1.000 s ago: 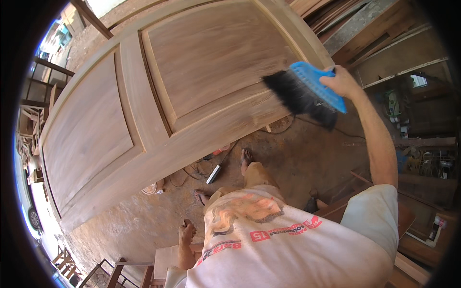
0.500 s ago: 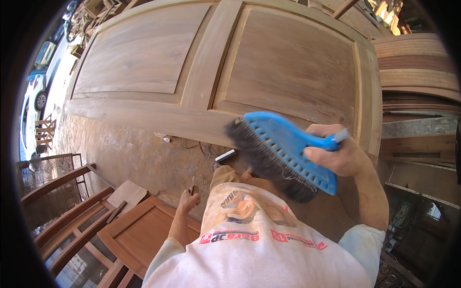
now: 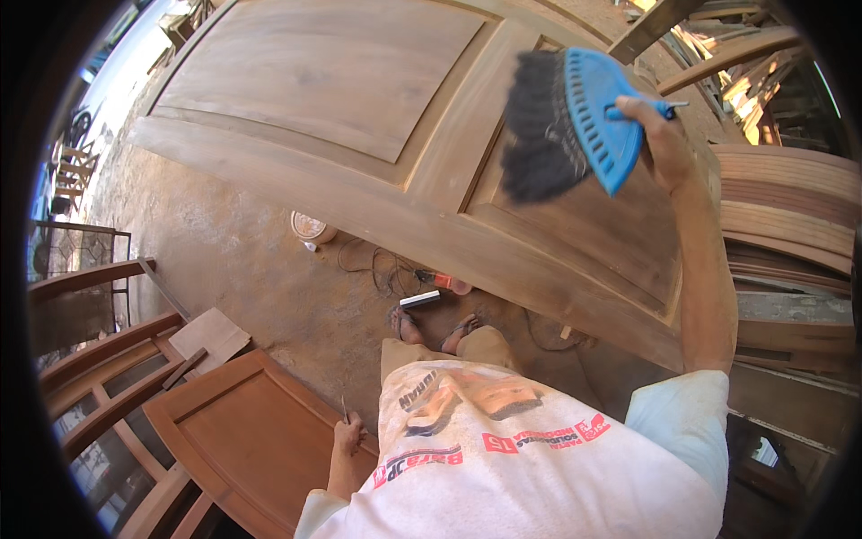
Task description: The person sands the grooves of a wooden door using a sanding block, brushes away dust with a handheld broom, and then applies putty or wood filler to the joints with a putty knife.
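My right hand (image 3: 663, 148) is closed round the short neck of a blue plastic broom head (image 3: 603, 117) with dark bristles (image 3: 541, 135). It is raised over the right panel of a big wooden door (image 3: 422, 193) that lies flat before me; whether the bristles touch the wood I cannot tell. Low at my left side, my left hand (image 3: 348, 435) grips a thin, pointed thing (image 3: 345, 410), too small to name. Beneath that hand lies a smaller reddish-brown panelled door (image 3: 260, 431).
Under the big door's near edge are a round tub (image 3: 312, 226), loose cables (image 3: 382, 268), a red tool (image 3: 446, 282) and a white-edged bar (image 3: 419, 299) by my feet. Wooden frames (image 3: 108, 386) stand at the left. Curved boards (image 3: 790, 193) are stacked at the right.
My right hand has carried the broom head up and away from me over the right door panel, turning it. My left hand is lower. The view has shifted, showing more floor and my feet.
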### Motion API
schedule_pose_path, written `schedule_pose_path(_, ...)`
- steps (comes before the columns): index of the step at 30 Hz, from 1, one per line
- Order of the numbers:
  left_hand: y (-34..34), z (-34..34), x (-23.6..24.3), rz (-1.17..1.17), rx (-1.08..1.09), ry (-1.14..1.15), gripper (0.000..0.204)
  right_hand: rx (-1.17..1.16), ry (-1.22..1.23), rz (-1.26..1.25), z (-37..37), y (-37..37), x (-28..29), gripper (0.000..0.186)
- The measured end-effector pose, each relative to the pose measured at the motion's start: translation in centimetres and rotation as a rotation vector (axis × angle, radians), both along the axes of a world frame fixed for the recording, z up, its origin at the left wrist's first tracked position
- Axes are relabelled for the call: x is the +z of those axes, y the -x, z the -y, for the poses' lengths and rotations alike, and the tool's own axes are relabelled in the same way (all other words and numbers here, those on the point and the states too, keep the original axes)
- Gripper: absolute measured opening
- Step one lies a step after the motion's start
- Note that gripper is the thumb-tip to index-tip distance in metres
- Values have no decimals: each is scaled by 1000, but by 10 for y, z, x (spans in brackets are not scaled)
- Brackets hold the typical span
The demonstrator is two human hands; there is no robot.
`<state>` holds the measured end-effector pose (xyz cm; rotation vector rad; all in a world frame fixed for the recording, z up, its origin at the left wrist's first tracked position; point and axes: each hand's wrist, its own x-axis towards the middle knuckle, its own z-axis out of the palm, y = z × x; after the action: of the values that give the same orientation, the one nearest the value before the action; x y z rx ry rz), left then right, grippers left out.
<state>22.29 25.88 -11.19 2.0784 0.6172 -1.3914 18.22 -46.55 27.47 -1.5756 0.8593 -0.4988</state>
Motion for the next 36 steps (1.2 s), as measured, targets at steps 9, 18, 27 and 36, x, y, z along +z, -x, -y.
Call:
schedule_pose_path(9,7,28,-12,20,121,54,28,522,-253,-549,0,-37,-36,32)
schedule_pose_path(18,43,121,58,155,124,19,42,-320,422,99,271,-88,-42,42)
schedule_pose_path(27,111,160,94,2,100,-76,26,566,150,-417,167,-70,-71,37)
schedule_pose_path(36,119,98,15,-30,119,28,29,176,791,106,210,-82,-35,31)
